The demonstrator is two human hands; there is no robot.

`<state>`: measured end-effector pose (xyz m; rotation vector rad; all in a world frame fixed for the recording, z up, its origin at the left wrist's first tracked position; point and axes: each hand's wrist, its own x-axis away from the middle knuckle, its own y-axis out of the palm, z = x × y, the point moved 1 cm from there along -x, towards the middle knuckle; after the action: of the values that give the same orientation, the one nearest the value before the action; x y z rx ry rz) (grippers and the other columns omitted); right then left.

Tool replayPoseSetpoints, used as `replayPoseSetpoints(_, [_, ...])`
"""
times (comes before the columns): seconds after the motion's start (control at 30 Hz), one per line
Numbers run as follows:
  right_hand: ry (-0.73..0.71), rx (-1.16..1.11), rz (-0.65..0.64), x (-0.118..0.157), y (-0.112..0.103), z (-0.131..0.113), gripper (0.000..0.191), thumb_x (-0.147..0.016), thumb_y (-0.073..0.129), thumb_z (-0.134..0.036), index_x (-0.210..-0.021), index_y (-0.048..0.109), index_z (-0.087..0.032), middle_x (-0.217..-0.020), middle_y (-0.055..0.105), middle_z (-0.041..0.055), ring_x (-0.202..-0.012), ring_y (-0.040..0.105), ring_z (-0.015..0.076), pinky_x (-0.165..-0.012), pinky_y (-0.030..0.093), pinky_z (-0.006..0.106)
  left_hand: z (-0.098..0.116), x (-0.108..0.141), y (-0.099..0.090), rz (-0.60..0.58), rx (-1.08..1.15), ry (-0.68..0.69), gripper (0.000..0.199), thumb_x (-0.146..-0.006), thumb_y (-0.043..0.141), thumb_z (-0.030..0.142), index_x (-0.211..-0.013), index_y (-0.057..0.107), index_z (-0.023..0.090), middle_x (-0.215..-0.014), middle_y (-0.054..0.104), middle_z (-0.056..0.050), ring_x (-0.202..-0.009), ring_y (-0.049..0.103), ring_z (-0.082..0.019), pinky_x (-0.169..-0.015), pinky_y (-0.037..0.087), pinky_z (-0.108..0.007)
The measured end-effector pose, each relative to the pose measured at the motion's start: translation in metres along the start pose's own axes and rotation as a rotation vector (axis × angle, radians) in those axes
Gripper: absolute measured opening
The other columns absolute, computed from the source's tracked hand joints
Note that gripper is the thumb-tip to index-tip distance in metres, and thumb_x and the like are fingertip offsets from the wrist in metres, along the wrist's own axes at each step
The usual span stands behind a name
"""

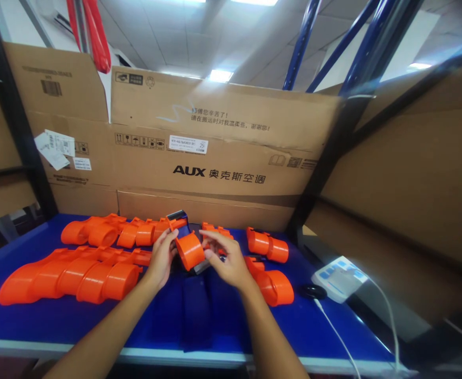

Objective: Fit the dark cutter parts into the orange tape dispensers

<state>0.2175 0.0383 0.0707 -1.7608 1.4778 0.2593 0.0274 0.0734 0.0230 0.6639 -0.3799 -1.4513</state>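
Note:
In front of me, just above the table, an orange plastic tape dispenser point(190, 250) is held tilted, with a dark blue and black piece at its upper end. My left hand point(163, 258) grips its left side, fingers closed around the edge. On the opposite side, the thumb and forefinger of my right hand point(228, 259) pinch at its right rim. A dark grey object lies partly hidden behind and below the dispenser; I cannot make out its kind.
Rows of orange tape dispensers point(81, 276) lie on the blue table point(156, 321) at left, with several more point(277, 288) at right. A white power strip point(339, 279) with cables and a black round device point(313, 291) sit far right. Cardboard point(223, 152) walls the back between dark posts.

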Motion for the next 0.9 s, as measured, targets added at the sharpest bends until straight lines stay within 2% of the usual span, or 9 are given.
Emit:
replayPoseSetpoints(0.1, [0.031,0.037,0.164,-0.003,-0.002,0.005,0.032,-0.095,0.059,-0.040,-0.118,0.072,-0.022,-0.096,0.074,0.0070,-0.080,0.066,0.0199,-0.075,0.054,0.033,-0.001,0.004,0.001,-0.025,-0.001,-0.011,0.040,-0.072,0.082,0.042,-0.100,0.067,0.018,-0.095,0.074,-0.005,-0.085,0.071,-0.020,-0.077,0.055,-0.030])
replayPoseSetpoints(0.17, [0.062,0.034,0.192,-0.004,-0.001,0.008,0.033,-0.093,0.062,-0.041,-0.116,0.072,-0.020,-0.095,0.074,0.0069,-0.079,0.066,0.0197,-0.074,0.054,0.032,-0.001,0.007,0.003,-0.083,-0.015,-0.022,0.042,-0.073,0.081,0.042,-0.104,0.066,0.018,-0.098,0.074,-0.005,-0.087,0.071,-0.021,-0.080,0.054,-0.031])
replayPoseSetpoints(0.3, [0.102,-0.052,0.099,-0.004,0.004,0.010,0.032,-0.091,0.064,-0.041,-0.112,0.070,-0.018,-0.080,0.072,0.0034,-0.069,0.065,0.0171,-0.068,0.053,0.029,-0.001,0.011,0.004,-0.184,-0.075,-0.031,0.052,-0.073,0.081,0.043,-0.115,0.064,0.019,-0.106,0.073,-0.007,-0.089,0.071,-0.022,-0.085,0.054,-0.034])
replayPoseSetpoints(0.5, [0.166,-0.103,0.015,-0.004,0.006,0.007,0.023,-0.091,0.063,-0.040,-0.091,0.067,-0.018,-0.070,0.066,0.0008,-0.061,0.063,0.0155,-0.063,0.051,0.027,0.002,0.016,0.004,-0.200,-0.112,-0.057,0.054,-0.072,0.081,0.046,-0.115,0.065,0.018,-0.103,0.073,-0.007,-0.091,0.071,-0.024,-0.085,0.053,-0.034])
replayPoseSetpoints(0.7, [0.177,-0.103,-0.018,-0.005,0.008,0.006,0.002,-0.077,0.059,-0.021,-0.077,0.057,-0.020,-0.065,0.059,-0.0034,-0.057,0.054,0.0120,-0.058,0.047,0.022,0.009,0.015,0.011,-0.177,-0.214,0.111,0.054,-0.074,0.081,0.040,-0.123,0.067,0.022,-0.121,0.072,-0.010,-0.114,0.066,-0.027,-0.097,0.051,-0.035])
replayPoseSetpoints(0.9, [0.203,-0.006,-0.023,-0.006,0.008,0.005,0.006,-0.071,0.052,-0.017,-0.067,0.054,-0.021,-0.056,0.049,-0.0057,-0.051,0.044,0.0113,-0.051,0.036,0.021,0.004,0.015,0.015,-0.208,-0.254,0.150,0.052,-0.073,0.083,0.033,-0.122,0.070,0.021,-0.116,0.075,-0.010,-0.107,0.070,-0.026,-0.095,0.053,-0.035])
